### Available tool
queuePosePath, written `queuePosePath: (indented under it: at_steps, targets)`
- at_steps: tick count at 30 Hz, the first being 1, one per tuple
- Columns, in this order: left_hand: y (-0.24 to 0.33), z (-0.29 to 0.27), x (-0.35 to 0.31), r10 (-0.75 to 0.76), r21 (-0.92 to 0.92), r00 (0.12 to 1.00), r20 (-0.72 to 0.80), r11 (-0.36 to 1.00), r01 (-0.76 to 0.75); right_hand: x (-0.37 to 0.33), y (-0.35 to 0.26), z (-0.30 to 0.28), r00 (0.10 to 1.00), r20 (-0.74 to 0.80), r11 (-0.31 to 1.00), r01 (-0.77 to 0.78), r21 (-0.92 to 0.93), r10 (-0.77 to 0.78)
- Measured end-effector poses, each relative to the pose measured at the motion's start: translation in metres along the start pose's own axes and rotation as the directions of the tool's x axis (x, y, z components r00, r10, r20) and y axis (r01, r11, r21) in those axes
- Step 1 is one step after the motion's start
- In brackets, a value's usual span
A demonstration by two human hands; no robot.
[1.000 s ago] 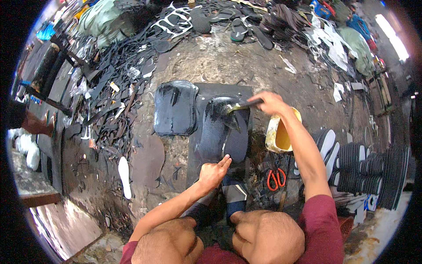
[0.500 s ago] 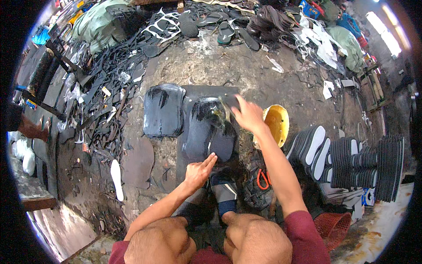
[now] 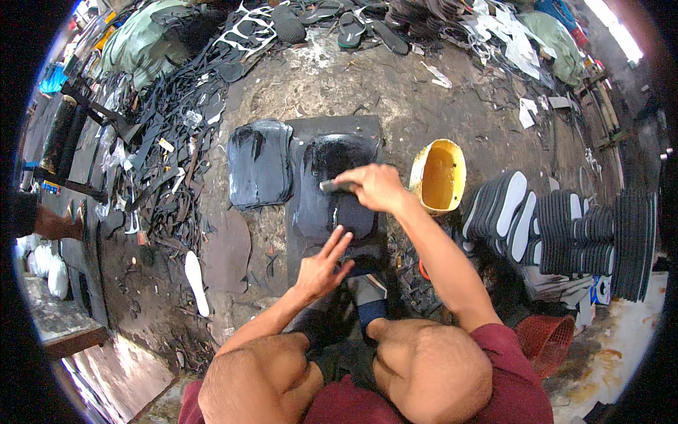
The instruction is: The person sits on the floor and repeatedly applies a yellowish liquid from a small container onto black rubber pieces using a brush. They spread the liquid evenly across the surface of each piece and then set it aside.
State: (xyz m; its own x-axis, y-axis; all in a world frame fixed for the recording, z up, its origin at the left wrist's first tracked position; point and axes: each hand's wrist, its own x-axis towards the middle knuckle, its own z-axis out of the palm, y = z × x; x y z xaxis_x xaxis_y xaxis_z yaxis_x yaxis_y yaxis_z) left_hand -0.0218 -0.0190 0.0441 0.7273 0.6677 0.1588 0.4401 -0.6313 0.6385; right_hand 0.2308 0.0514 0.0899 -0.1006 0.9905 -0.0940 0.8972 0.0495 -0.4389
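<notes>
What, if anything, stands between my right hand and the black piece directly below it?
Only the brush that the right hand holds over the black piece. Nothing else visible is in the way; the left hand is at the near edge.

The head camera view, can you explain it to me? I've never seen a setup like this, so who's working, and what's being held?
There is no machine here: a person works with two bare hands, filmed from above by a wide fisheye camera worn on the head, which bends straight edges. The right hand holds a brush-like tool over a dark, partly glossy pad. The left hand is at the pad's near edge, fingers spread. The pad lies on a dark sheet. To its left is a stack of similar pads; to its right, a yellow-lined tub, then stacked dark soles.
</notes>
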Motion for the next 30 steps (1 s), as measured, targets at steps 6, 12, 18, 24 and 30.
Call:
queuePosePath:
  at_steps: [6, 12, 18, 24, 30]
  targets:
    - [-0.033, -0.027, 0.028, -0.298, -0.351, 0.729, -0.617, 0.933, 0.084, -0.104, -0.035, 0.037, 0.961, -0.237, 0.989, 0.135, -0.054, -0.144]
    - [-0.052, -0.039, 0.029, -0.130, -0.082, 0.876, -0.464, 0.991, 0.104, -0.151, -0.033, 0.042, 0.991, -0.047, 0.944, 0.136, 0.301, -0.127]
    - [-0.036, -0.056, 0.069, 0.240, 0.358, 0.943, 0.230, 0.880, -0.312, -0.124, -0.042, -0.116, 0.771, -0.578, 0.720, 0.239, 0.651, 0.266]
    - [-0.076, -0.075, 0.146, 0.134, -0.046, 0.754, 0.643, 0.989, -0.137, -0.110, -0.015, -0.114, 0.642, -0.645, 0.621, 0.320, 0.716, 0.414]
    - [-0.067, -0.200, 0.209, 0.346, 0.225, 0.849, -0.399, 0.935, -0.275, -0.098, -0.016, -0.097, 0.485, -0.686, 0.603, 0.343, 0.720, 0.543]
